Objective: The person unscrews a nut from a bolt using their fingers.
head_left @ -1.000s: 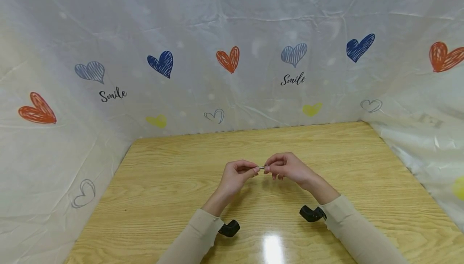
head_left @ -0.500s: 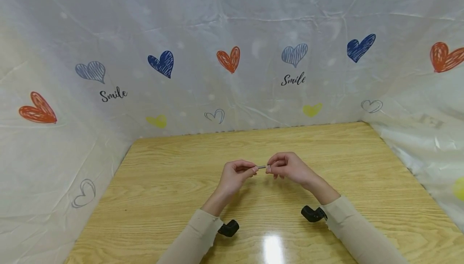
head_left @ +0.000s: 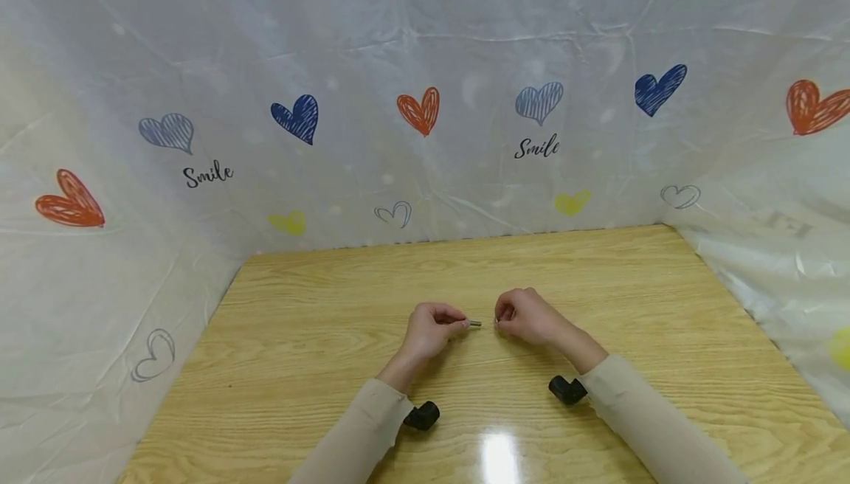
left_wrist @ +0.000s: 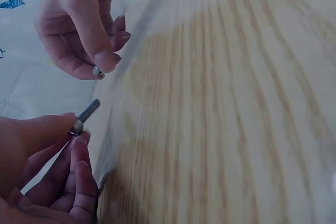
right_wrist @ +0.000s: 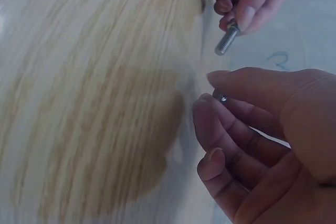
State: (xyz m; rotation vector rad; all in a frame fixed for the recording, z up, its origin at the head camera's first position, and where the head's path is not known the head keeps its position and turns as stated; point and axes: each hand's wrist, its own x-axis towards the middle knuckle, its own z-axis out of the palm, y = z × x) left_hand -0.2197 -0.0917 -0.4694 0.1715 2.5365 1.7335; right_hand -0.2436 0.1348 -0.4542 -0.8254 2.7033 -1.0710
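My left hand (head_left: 430, 331) pinches a small silver bolt (left_wrist: 88, 111) by its head end between thumb and fingers. The threaded shank points towards my right hand (head_left: 530, 318). Between the right thumb and forefinger sits a small metal nut (right_wrist: 219, 96), mostly covered by the fingertips in the head view. In the right wrist view, the bolt's free end is a short way from the nut, with a gap between them. Both hands are close together over the middle of the wooden table (head_left: 345, 292).
Black wrist camera mounts (head_left: 422, 416) stick out below both sleeves (head_left: 654, 417). A pale sheet (head_left: 465, 174) printed with hearts hangs behind the table and along both sides. A bright light reflection lies on the tabletop near the front.
The bolt's end, earlier right at the right fingertips, is now apart from them with a visible gap. Both hands have come slightly lower and nearer the person in the head view.
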